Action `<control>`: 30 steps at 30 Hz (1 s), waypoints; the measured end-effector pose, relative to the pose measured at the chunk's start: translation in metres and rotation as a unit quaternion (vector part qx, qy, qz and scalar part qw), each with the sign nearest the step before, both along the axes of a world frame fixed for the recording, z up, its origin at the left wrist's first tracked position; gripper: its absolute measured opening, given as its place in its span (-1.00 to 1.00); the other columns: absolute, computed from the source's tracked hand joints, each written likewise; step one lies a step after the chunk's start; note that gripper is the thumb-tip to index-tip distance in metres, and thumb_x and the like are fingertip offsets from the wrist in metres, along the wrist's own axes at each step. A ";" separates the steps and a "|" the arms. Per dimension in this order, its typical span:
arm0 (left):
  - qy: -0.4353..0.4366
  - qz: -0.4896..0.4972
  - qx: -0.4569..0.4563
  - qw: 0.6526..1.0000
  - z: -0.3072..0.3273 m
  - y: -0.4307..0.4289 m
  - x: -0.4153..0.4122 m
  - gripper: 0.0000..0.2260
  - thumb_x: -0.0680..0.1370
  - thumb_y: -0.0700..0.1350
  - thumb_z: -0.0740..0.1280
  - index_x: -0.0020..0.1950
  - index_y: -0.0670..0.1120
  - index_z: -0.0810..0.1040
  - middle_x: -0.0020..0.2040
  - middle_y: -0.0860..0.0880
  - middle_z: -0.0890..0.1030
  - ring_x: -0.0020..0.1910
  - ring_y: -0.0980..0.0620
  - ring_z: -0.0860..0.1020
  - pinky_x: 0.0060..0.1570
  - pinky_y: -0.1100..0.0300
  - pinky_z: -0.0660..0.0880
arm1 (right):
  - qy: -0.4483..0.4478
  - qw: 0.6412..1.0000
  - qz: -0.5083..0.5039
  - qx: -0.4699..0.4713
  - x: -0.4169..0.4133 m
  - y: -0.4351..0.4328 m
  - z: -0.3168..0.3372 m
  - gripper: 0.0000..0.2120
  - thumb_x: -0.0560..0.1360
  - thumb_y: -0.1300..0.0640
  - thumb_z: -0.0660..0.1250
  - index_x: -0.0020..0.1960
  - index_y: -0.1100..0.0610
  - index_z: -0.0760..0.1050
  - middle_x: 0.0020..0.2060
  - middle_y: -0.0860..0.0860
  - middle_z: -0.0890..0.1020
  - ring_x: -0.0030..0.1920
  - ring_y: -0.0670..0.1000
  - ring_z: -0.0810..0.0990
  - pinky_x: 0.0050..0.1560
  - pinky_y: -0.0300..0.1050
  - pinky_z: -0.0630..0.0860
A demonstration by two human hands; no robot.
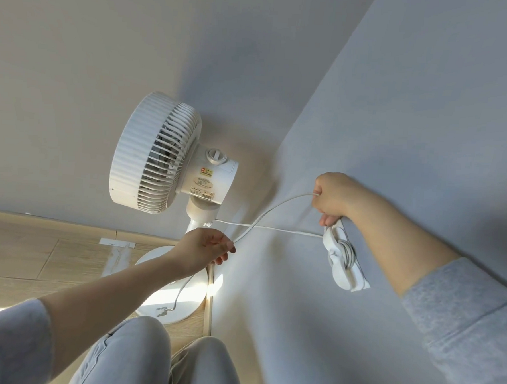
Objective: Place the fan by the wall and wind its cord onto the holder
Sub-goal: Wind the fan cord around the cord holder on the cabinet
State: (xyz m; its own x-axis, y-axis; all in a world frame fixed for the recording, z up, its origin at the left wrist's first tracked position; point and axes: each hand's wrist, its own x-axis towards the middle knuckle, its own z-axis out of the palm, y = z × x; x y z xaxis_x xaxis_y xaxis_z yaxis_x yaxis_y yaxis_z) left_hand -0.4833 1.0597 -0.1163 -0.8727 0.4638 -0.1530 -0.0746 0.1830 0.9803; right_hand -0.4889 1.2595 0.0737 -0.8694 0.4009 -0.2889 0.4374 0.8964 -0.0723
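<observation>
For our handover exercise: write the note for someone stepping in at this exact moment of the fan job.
Left hand: pinches the cord near the fan's stand.
Right hand: grips the cord above the wall holder, fingers on its top end.
Fan: upright in the corner by the wall.
Done: fan placed, a few turns wound.
Left: wind the slack; the plug lies on the fan's base.

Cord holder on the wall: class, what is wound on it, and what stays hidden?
A few turns of white cord wrap the cord holder's middle. The right hand covers its top end.
</observation>
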 end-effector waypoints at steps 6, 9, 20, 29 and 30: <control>0.009 -0.007 0.001 1.000 0.012 0.004 0.005 -0.82 0.56 -0.14 0.28 -0.12 -0.16 0.64 -0.32 -0.02 0.60 -0.32 0.06 0.54 -0.20 0.25 0.52 | 0.016 0.999 -0.001 0.028 0.009 -0.001 0.017 -0.72 0.46 0.36 0.09 0.04 0.38 0.53 -0.21 0.28 0.69 -0.25 0.19 0.68 -0.03 0.11 0.65; 0.012 -0.010 0.004 1.000 0.019 0.005 0.009 -0.82 0.56 -0.16 0.28 -0.11 -0.19 0.64 -0.32 -0.04 0.59 -0.29 0.02 0.54 -0.16 0.20 0.52 | 0.029 0.999 -0.001 0.034 0.015 0.001 0.022 -0.72 0.44 0.35 0.10 0.03 0.35 0.53 -0.25 0.27 0.69 -0.32 0.15 0.62 -0.04 0.11 0.65; 0.040 -0.006 -0.015 0.999 0.041 -0.003 0.020 -0.83 0.55 -0.13 0.29 -0.07 -0.18 0.64 -0.27 -0.06 0.60 -0.31 0.05 0.54 -0.16 0.22 0.53 | 0.078 0.982 0.069 0.157 0.039 -0.003 0.034 -0.78 0.44 0.33 0.20 0.02 0.27 0.57 0.03 0.18 0.64 0.06 0.19 0.60 -0.05 -0.14 0.52; 0.056 0.017 -0.030 0.998 0.050 -0.006 0.018 -0.83 0.54 -0.13 0.30 -0.11 -0.16 0.65 -0.32 -0.03 0.60 -0.36 0.06 0.52 -0.23 0.26 0.51 | 0.101 0.972 0.087 0.194 0.043 -0.008 0.039 -0.78 0.44 0.37 0.21 0.02 0.29 0.56 0.03 0.20 0.64 0.06 0.20 0.60 -0.11 -0.15 0.47; 0.056 0.020 -0.030 0.998 0.050 -0.008 0.017 -0.83 0.55 -0.12 0.30 -0.11 -0.16 0.65 -0.31 -0.03 0.60 -0.36 0.06 0.53 -0.26 0.30 0.51 | 0.113 0.973 0.087 0.184 0.044 -0.006 0.040 -0.77 0.42 0.35 0.22 0.02 0.28 0.57 0.00 0.19 0.65 0.05 0.19 0.61 -0.06 -0.13 0.53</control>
